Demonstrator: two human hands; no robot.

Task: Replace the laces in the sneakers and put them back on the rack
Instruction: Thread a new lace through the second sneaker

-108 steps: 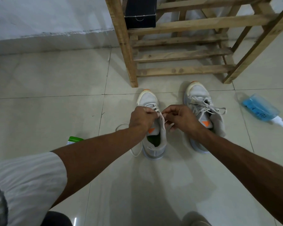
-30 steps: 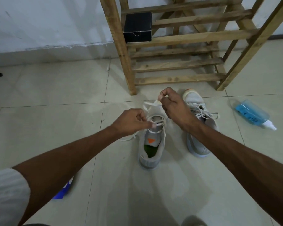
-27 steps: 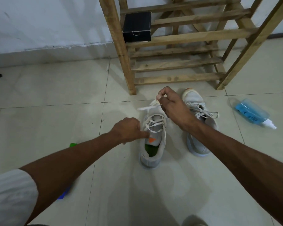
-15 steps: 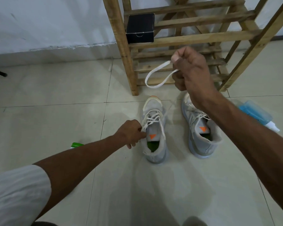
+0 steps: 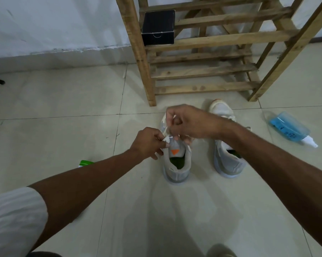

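1. Since half a second ago, the right hand point(image 5: 189, 123) has been lowered from in front of the rack point(image 5: 202, 71) to just above the forepart of the left sneaker point(image 5: 177, 164). The left hand point(image 5: 149, 143) has been shifted from the shoe's side up to its tongue.
2. A white lace point(image 5: 166, 138) is pinched by the left hand between thumb and forefinger, right at the top of the tongue.
3. A strand of the same lace is pinched by the curled fingers of the right hand. The two hands are held close together over the shoe.
4. The left sneaker is set on the floor tiles point(image 5: 64, 101), just before the rack's left post, toe toward the rack. An orange mark is seen on its tongue and a green insole inside.
5. The right sneaker point(image 5: 228, 164) is placed beside it, slightly apart, and is partly covered by the right forearm.
6. A black box point(image 5: 158, 27) is kept on a rack shelf, against the left post.
7. A blue spray bottle point(image 5: 290, 128) is laid on its side on the tiles to the right of the sneakers. A green object point(image 5: 85, 162) is half hidden behind the left forearm.
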